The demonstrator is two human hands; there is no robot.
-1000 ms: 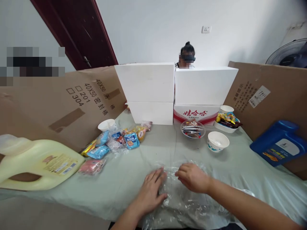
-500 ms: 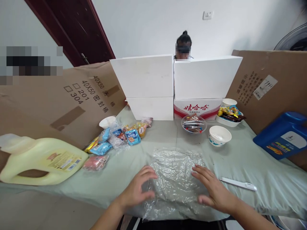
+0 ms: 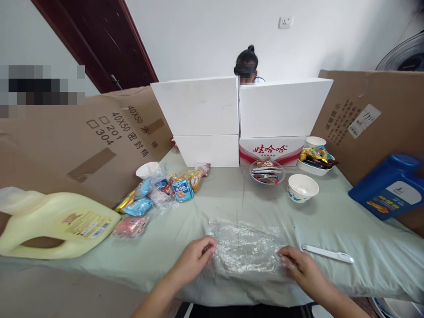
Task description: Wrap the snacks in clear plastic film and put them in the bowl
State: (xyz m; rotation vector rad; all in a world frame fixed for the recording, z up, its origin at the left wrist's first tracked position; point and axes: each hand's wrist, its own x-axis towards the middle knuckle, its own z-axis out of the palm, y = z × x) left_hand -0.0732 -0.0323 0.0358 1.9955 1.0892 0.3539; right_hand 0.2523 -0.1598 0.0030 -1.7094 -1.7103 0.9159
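Observation:
A crinkled sheet of clear plastic (image 3: 247,249), perhaps a bag, stretches between my two hands near the table's front edge. My left hand (image 3: 198,256) pinches its left side with thumb and fingers closed. At the opposite side, my right hand (image 3: 300,263) grips the plastic in the same way. Just right of that hand lies a white utility knife or similar flat tool (image 3: 327,253). Beyond it stands a white paper bowl (image 3: 303,189) with a blue-green pattern.
Wrapped snacks (image 3: 165,190) lie heaped on the left, beside a pale yellow jug (image 3: 59,225). A clear bowl of packets (image 3: 267,172) and a dish of snacks (image 3: 316,163) stand at the back right. A blue bottle (image 3: 387,187) leans right. White boxes (image 3: 205,110) screen a person behind.
Both hands have gone from open above the plastic to pinched on its sides. The plastic's far edge has come nearer to me, so it spans less depth.

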